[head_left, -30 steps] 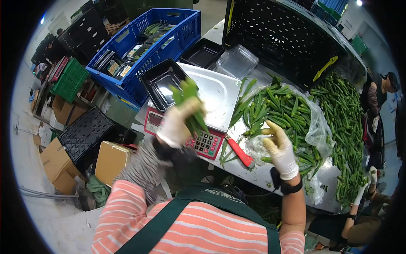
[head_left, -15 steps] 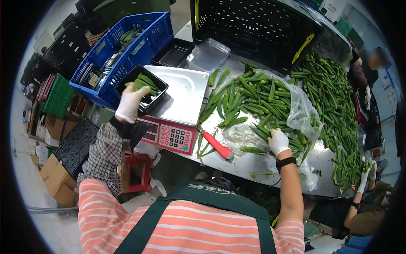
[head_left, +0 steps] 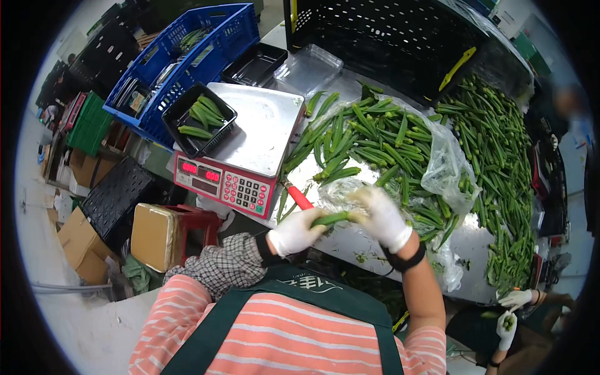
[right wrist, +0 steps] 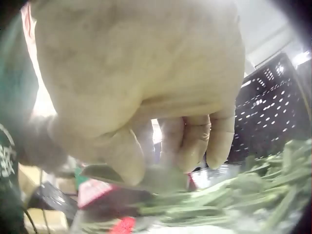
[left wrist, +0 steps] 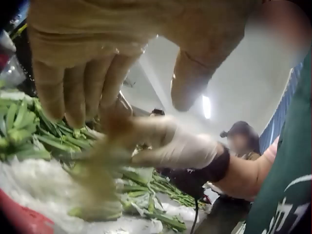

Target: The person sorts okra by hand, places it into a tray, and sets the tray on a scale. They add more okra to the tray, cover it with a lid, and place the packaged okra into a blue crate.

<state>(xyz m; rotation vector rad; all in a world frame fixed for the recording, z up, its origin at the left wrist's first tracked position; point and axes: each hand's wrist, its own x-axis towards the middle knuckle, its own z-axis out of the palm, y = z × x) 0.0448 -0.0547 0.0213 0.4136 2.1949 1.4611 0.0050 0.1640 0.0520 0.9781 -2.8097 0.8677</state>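
Two gloved hands converge: our right hand [head_left: 382,220] pinches one green pod [head_left: 331,219]. Our left hand's [head_left: 295,233] grip we cannot tell.

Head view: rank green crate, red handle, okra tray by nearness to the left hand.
From the left hand:
1. Red handle, just ahead
2. Okra tray, ahead-left
3. Green crate, far left, off the table

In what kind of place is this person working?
It looks like a vegetable packing room, probably not a home kitchen: a large heap of green okra pods lies on a metal table, beside a red digital scale with a steel plate and a blue plastic crate holding packs.
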